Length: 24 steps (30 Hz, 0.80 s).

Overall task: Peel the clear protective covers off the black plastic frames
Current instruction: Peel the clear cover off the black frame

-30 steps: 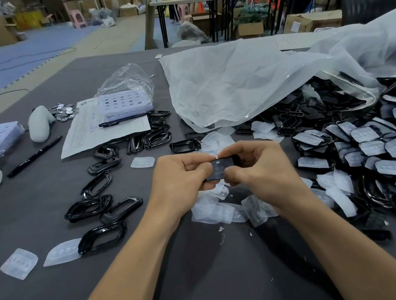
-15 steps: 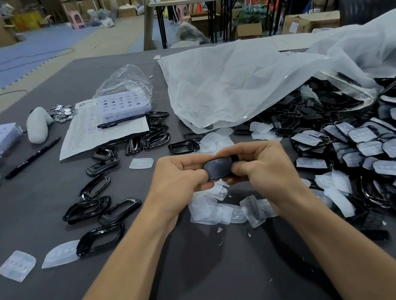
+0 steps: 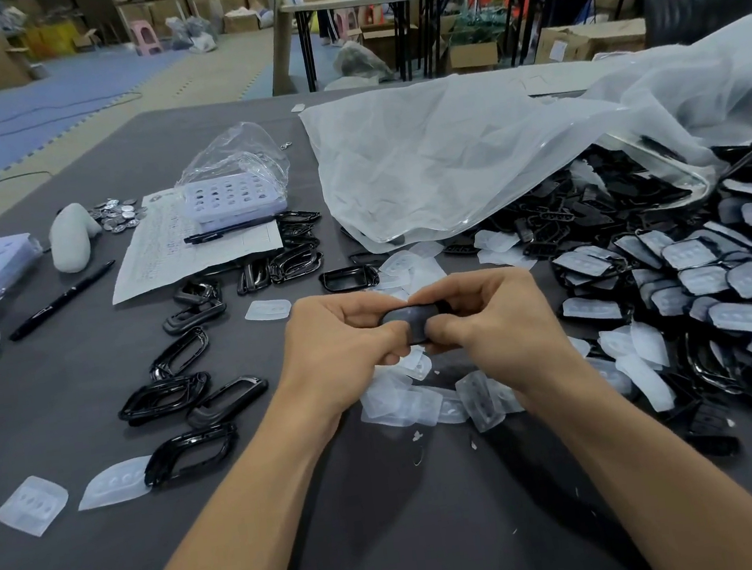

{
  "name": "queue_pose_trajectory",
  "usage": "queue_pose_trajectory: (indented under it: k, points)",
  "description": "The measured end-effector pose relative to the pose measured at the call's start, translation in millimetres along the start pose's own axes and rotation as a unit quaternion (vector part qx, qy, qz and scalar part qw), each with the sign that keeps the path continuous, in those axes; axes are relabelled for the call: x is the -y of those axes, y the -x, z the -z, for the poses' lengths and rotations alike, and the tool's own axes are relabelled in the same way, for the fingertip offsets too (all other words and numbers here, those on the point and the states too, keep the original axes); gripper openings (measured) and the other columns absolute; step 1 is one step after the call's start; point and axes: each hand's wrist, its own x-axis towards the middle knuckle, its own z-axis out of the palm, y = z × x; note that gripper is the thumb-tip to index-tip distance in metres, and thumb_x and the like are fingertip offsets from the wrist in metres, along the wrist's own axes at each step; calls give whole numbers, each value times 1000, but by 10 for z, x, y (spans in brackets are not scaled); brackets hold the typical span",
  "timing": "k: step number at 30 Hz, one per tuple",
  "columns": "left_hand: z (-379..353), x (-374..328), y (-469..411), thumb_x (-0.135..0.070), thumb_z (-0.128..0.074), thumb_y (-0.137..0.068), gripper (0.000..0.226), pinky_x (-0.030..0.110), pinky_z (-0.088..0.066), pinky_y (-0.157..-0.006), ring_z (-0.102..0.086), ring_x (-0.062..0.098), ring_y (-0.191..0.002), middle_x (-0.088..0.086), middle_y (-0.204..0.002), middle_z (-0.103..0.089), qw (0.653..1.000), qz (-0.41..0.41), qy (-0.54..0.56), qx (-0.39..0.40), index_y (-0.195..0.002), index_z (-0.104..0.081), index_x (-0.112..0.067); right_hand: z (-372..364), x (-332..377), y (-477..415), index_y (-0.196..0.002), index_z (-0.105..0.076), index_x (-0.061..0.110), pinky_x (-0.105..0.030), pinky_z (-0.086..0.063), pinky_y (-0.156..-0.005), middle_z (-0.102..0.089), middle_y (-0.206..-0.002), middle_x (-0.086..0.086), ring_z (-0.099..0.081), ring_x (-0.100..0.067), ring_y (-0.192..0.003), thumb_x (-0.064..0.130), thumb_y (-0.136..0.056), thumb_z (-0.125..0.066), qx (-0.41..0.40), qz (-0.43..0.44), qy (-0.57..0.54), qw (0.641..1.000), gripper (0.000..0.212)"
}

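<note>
Two hands together at mid-desk, left hand [image 3: 343, 341] and right hand [image 3: 492, 322], both clamped by thumb and curled fingers on one black frame [image 3: 409, 321] held between them; no telling whether its cover is on or off. Directly beneath, on the desk [image 3: 396, 542], a heap of peeled clear covers [image 3: 407, 404], partly hidden by the wrists. Left of that, bare black frames [image 3: 165, 398] scattered singly and in small stacks, with two loose covers [image 3: 31, 504] nearer the front edge. To the right, a large pile of covered frames [image 3: 705, 282] running out of view. Farther back, a big clear bag [image 3: 467, 155] draped over more black parts, only partly visible through it. Back left, a printed sheet [image 3: 181, 261] under a pen [image 3: 225, 231] and a lilac tray [image 3: 233, 200] with round wells, the tray inside a small clear bag [image 3: 248, 149]; beside these, metal discs [image 3: 117, 214] and a marker [image 3: 61, 299].
</note>
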Motion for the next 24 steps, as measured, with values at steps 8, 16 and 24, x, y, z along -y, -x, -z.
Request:
queue_pose_trajectory:
  k: [8, 16, 24]
  points:
    - [-10, 21, -12, 7, -75, -78, 30, 26, -57, -68, -67, 19, -68, 15, -80, -79, 1000, 2, 3, 16, -91, -85, -19, 13, 17, 0, -87, -81, 15, -31, -64, -67, -80, -82, -7, -78, -25, -75, -10, -86, -61, 7, -38, -41, 998, 32]
    - [-57, 45, -31, -6, -78, -88, 11, 21, -56, -58, -73, 18, -61, 11, -77, -79, 999, 12, 12, -27, -82, -84, -14, -16, 21, 28, -84, -81, 18, -39, -65, -75, -79, -79, -5, -78, -25, -76, -5, -85, -70, -27, -16, -6, 1000, 25]
    - [-97, 41, -3, -6, -76, -87, 15, 27, -60, -61, -74, 19, -62, 7, -74, -79, 999, -4, -15, -43, -80, -84, -16, -66, 53, 51, -76, -80, 15, -36, -63, -60, -77, -69, -6, -75, -29, -63, -1, -87, -71, -47, -9, 20, 999, 21]
